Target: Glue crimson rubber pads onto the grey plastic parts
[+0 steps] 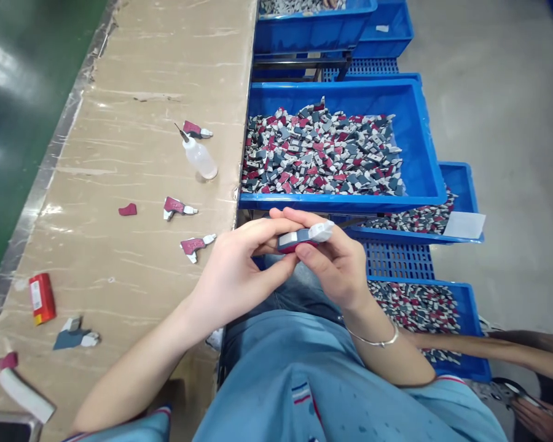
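Observation:
A small drill-shaped plastic piece (pixel 299 237) in grey, white and dark red is held in front of my body, its white tip pointing right. My left hand (pixel 244 267) is closed on its left end, thumb below and fingers behind. On the tip side, my right hand (pixel 338 261) pinches it with the thumb at the lower edge. Part of the piece is hidden by my fingers. On the table to the left lie similar pieces, one (pixel 194 245) close to my left hand and another (pixel 177 207) a little farther off. A white squeeze bottle (pixel 200 158) with a needle tip touches or nearly touches a third piece (pixel 196 129).
A blue bin (pixel 341 201) heaped with such pieces stands beyond my hands, with more blue bins around it. The table (pixel 133 153) also bears a loose red part (pixel 128 210), a red box-like item (pixel 42 299) and a grey-white piece (pixel 74 336). Another person's arm (pixel 483 347) reaches in at right.

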Tool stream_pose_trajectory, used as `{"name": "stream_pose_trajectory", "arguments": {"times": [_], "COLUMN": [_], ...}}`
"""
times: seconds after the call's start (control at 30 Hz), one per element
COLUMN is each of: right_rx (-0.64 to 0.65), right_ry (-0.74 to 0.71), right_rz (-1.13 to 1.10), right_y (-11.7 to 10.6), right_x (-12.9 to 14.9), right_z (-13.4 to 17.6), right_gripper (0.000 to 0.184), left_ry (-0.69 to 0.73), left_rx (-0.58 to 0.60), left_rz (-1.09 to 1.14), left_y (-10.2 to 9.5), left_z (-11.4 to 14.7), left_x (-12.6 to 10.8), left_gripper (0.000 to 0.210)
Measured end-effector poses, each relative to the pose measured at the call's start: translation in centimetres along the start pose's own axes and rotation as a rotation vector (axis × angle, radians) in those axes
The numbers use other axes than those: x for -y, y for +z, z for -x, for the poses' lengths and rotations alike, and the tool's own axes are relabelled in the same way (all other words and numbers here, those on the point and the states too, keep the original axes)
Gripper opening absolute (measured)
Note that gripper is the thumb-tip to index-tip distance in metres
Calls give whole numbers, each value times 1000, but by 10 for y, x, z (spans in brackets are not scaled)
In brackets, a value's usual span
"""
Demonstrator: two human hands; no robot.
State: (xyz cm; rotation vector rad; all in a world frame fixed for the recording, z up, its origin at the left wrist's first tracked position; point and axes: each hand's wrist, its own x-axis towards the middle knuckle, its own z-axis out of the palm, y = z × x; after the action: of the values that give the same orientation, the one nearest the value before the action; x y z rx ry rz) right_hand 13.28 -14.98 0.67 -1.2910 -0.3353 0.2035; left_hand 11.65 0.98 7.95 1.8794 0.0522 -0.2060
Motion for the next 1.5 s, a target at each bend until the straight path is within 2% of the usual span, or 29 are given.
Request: {"name": "stream_pose_trajectory", "arguments": {"times": [0.17, 0.3, 0.43, 0.53, 0.63, 0.7, 0.87, 1.0, 1.07, 1.13, 1.2, 1.3, 1.33, 1.4, 1.5], "right_rx": [-41, -25, -12, -91, -175, -155, 86, 218, 260, 326, 408, 514, 540, 584, 637], "right_ry": [-82, -126, -3, 59, 34, 29, 95, 27, 19, 97, 267, 544, 598, 618, 490], "right_rz": [65, 58, 0, -102, -132, -166, -235, -196, -168, -202, -291, -410, -421, -388, -312], "right_y": [5, 1, -1, 6, 21, 33, 61, 83, 92, 101, 109, 119, 120, 119, 113], "right_x": [-3, -1, 2, 2, 0, -2, -6, -10, -12, -13, -13, -15, -16, -19, -23], "right_z": [4, 3, 0, -3, -6, -10, -25, -40, -46, -50, -52, -48, -45, -38, -29], "right_gripper": [34, 34, 34, 38, 35, 32, 31, 23, 20, 19, 23, 33, 36, 41, 41], "left_ry": [52, 41, -14, -15, -46, -85, -99, -99, -133, -149, -89, 100, 153, 212, 212], "left_rx": [-61, -49, 22, 5, -91, -177, -399, -602, -631, -623, -636, -757, -805, -890, -971], "left_rz": [-27, 1, 104, 196, 319, 373, 452, 508, 502, 430, 208, -399, -590, -824, -827], "left_y": [2, 1, -1, -4, -13, -23, -47, -58, -61, -61, -55, -37, -29, -14, 3], "left_z": [3, 2, -2, -3, 1, 7, 30, 53, 67, 84, 102, 124, 129, 136, 141], "left_x": [0, -1, -6, -9, -9, -9, -7, -3, 1, 6, 12, 20, 24, 30, 41], "left_gripper": [13, 10, 16, 19, 24, 28, 38, 45, 42, 35, 34, 48, 45, 30, 16]}}
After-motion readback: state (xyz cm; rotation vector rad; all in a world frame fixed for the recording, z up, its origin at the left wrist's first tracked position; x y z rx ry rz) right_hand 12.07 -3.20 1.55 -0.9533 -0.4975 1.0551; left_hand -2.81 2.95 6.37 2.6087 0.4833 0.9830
